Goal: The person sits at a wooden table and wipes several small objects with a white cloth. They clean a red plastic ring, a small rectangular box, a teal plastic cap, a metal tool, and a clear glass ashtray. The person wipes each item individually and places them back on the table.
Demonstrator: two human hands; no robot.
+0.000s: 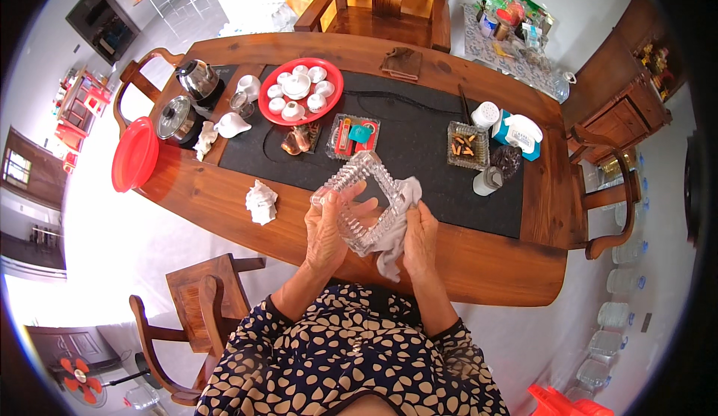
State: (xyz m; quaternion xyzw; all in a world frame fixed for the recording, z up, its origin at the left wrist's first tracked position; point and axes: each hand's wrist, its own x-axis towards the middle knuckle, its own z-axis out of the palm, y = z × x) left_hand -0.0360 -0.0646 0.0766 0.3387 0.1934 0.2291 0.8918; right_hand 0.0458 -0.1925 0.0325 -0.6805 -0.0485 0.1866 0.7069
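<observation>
A clear, square glass ashtray [363,168] with ridged sides is tilted up above the table's near edge. My left hand [329,229] grips its left side, some fingers showing through the glass. On the opposite side, my right hand [421,238] pinches a pale grey-white cloth [393,250] against the rim. The cloth's loose end hangs below the glass. Beyond the ashtray lies a clear square dish [333,145] with a red lighter-like item and a teal piece in it. Another glass ashtray [479,159], holding several cigarette butts, stands to the right.
White teaware fills a round red tray [335,97] on the dark inlay of the wooden table [479,266]. Kettle [196,79], lidded pot [176,117] and red basin [136,154] stand left. Crumpled white tissue [262,202] lies near my left hand; a tissue pack [517,133] sits right.
</observation>
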